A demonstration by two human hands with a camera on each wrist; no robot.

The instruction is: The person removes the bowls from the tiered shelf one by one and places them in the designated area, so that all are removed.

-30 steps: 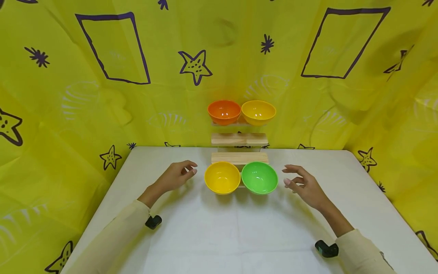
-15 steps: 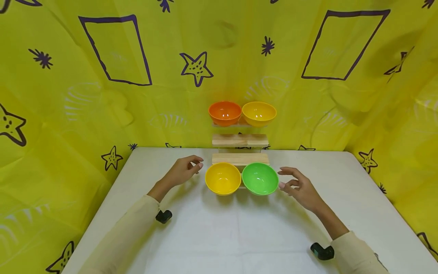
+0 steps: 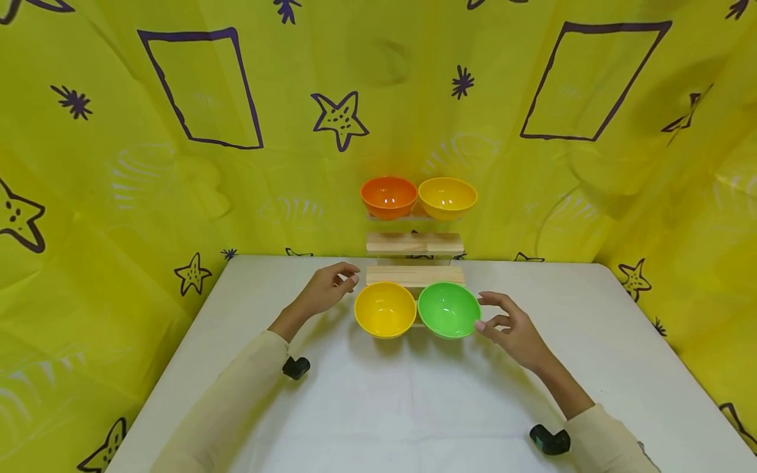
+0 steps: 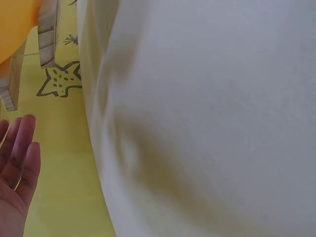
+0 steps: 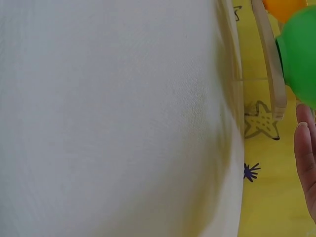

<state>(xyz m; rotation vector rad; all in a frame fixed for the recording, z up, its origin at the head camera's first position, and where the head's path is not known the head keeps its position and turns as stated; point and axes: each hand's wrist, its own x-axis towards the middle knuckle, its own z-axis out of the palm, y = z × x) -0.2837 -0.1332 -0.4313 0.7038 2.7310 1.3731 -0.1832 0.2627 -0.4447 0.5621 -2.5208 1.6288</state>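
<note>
A green bowl (image 3: pixel 449 310) and a yellow bowl (image 3: pixel 386 310) sit side by side on the lowest step of a wooden rack (image 3: pixel 414 276). My right hand (image 3: pixel 511 332) is at the green bowl's right side, thumb and forefinger apart, fingertips right at the rim. In the right wrist view, the fingers (image 5: pixel 305 143) reach up close to the green bowl (image 5: pixel 302 59). My left hand (image 3: pixel 327 288) hovers left of the yellow bowl, fingers loosely bent, holding nothing. The left wrist view shows the left fingers (image 4: pixel 22 143) apart from the rack's step ends (image 4: pixel 47 39).
On the rack's top step stand an orange bowl (image 3: pixel 388 198) and a second yellow bowl (image 3: pixel 447 198). The middle step (image 3: pixel 414 243) is bare wood. A white-covered table (image 3: pixel 378 407) lies beneath, with a yellow patterned curtain (image 3: pixel 266 177) behind and at both sides.
My right hand has moved left until its fingertips meet the green bowl's rim. The left hand has shifted right and slightly up, closer to the yellow bowl. The bowls have stayed put.
</note>
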